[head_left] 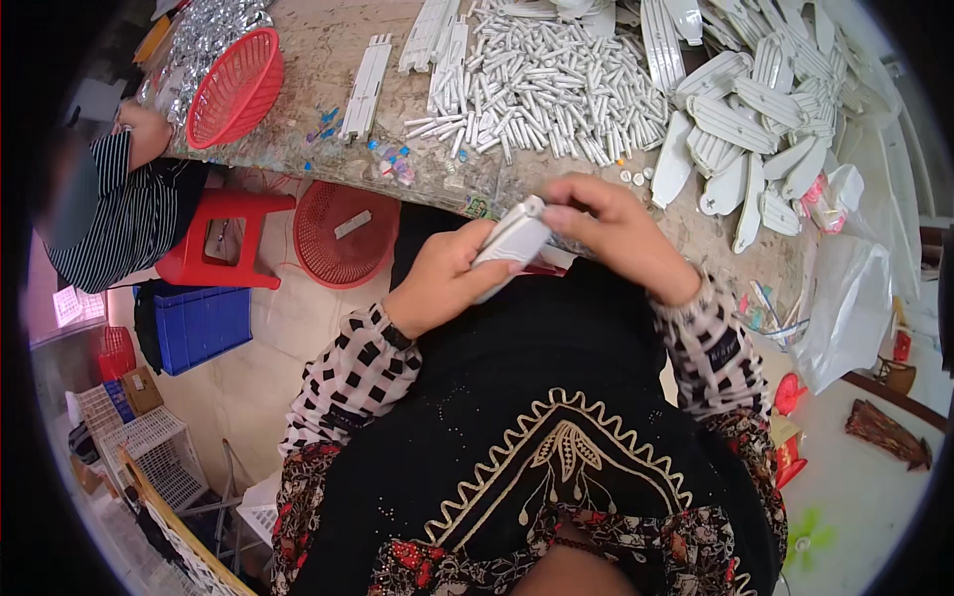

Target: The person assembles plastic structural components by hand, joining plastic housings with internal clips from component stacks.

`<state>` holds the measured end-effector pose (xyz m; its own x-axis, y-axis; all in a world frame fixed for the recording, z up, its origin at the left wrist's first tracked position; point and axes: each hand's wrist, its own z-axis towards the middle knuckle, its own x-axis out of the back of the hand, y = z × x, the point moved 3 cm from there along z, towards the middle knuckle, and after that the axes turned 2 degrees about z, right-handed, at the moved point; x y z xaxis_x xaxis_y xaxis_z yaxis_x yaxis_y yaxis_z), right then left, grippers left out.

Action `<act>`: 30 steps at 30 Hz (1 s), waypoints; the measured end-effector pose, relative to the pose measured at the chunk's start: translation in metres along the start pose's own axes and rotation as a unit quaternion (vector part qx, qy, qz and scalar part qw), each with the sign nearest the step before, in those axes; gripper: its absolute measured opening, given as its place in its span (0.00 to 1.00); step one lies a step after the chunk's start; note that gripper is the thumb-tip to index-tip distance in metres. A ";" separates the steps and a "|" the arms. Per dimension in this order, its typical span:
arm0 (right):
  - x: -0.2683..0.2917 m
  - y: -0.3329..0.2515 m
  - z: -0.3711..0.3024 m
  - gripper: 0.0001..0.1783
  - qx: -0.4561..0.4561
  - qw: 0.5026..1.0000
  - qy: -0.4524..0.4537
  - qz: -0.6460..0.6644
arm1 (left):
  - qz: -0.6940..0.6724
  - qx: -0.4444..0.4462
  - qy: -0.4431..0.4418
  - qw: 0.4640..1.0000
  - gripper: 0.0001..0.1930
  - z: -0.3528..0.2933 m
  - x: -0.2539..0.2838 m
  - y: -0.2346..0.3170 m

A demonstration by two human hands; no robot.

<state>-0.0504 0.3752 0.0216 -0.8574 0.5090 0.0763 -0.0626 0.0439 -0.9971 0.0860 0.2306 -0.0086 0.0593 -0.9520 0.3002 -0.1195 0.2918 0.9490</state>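
Observation:
Over my lap, close to the table's front edge, my left hand [444, 276] grips a white plastic casing [517, 241], long and flat-sided, tilted with one end up toward the right. My right hand [621, 234] is at that raised end, its thumb and forefinger bent together beside the tip. Whatever those fingers pinch is too small or hidden to make out. Beyond my hands, a big heap of short white rods [556, 89] covers the middle of the table. At the right lies a pile of white oval plastic casings [735, 124] like the held one.
Long white strips [367, 87] and a red basket [237, 89] sit on the worn table [308, 60]. Below it are another red basket [343, 243], a red stool [231, 238] and a blue crate [206, 328]. Another person [124, 214] in stripes sits at left. A plastic bag [845, 308] hangs right.

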 end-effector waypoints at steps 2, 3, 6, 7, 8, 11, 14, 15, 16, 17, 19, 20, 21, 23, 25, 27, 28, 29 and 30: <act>0.002 0.024 0.024 0.12 -0.021 0.999 0.011 -0.027 | 0.018 0.017 0.005 1.000 0.17 -0.001 0.006 -0.018; -0.001 0.028 0.036 0.12 -0.021 0.999 0.010 -0.026 | 0.061 0.012 0.039 0.997 0.16 -0.001 0.010 -0.022; -0.011 0.030 0.064 0.15 0.087 0.930 0.072 -0.350 | 0.132 0.010 0.077 0.988 0.16 0.000 0.019 -0.023; -0.017 0.034 0.072 0.16 0.086 0.899 0.072 -0.423 | 0.160 0.039 0.067 0.984 0.16 0.001 0.022 -0.024; -0.020 0.036 0.077 0.18 0.084 0.862 0.071 -0.495 | 0.188 0.068 0.056 0.978 0.17 0.003 0.025 -0.023; -0.019 0.037 0.079 0.20 0.068 0.872 0.073 -0.479 | 0.260 0.076 0.050 0.961 0.15 0.008 0.031 -0.015; -0.009 0.030 0.063 0.19 0.101 0.893 0.099 -0.427 | 0.295 0.090 0.034 0.950 0.14 0.014 0.033 -0.005; -0.006 0.036 0.060 0.18 0.039 0.962 0.081 -0.257 | 0.293 0.092 0.034 0.951 0.14 0.015 0.035 -0.002; -0.005 0.042 0.055 0.17 -0.025 0.995 0.063 -0.079 | 0.308 0.095 0.028 0.946 0.14 0.017 0.035 0.001; -0.008 0.043 0.051 0.15 -0.040 0.995 0.074 0.046 | 0.324 0.098 0.021 0.941 0.14 0.019 0.035 0.004; -0.012 0.051 0.051 0.15 -0.028 0.993 0.086 0.078 | 0.341 0.095 0.017 0.935 0.13 0.023 0.034 0.008; -0.013 0.054 0.051 0.15 -0.014 0.989 0.095 0.110 | 0.358 0.092 0.015 0.929 0.13 0.025 0.034 0.008; -0.014 0.055 0.051 0.15 -0.009 0.988 0.104 0.114 | 0.357 0.091 0.014 0.930 0.13 0.027 0.034 0.008; -0.015 0.058 0.050 0.14 -0.003 0.988 0.114 0.108 | 0.381 0.079 0.001 0.921 0.12 0.029 0.032 0.010; -0.015 0.058 0.048 0.14 0.002 0.987 0.125 0.102 | 0.384 0.075 0.000 0.920 0.12 0.030 0.032 0.013; -0.014 0.051 0.045 0.12 0.054 0.987 0.136 -0.067 | 0.386 0.071 -0.002 0.920 0.12 0.031 0.032 0.015; -0.015 0.046 0.043 0.12 0.053 0.987 0.136 -0.066 | 0.392 0.070 -0.006 0.917 0.12 0.031 0.033 0.015; -0.017 0.032 0.040 0.11 0.147 0.965 0.122 -0.182 | 0.398 0.068 -0.009 0.915 0.12 0.031 0.034 0.015; -0.021 0.023 0.038 0.11 0.238 0.920 0.105 -0.293 | 0.397 0.069 -0.009 0.915 0.12 0.031 0.036 0.014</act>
<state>-0.0529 0.3327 -0.0032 -0.4901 0.6752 0.5512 -0.7419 0.0087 -0.6704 0.0557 0.1980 0.0124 -0.1167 -0.4457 0.8875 -0.2414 0.8796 0.4100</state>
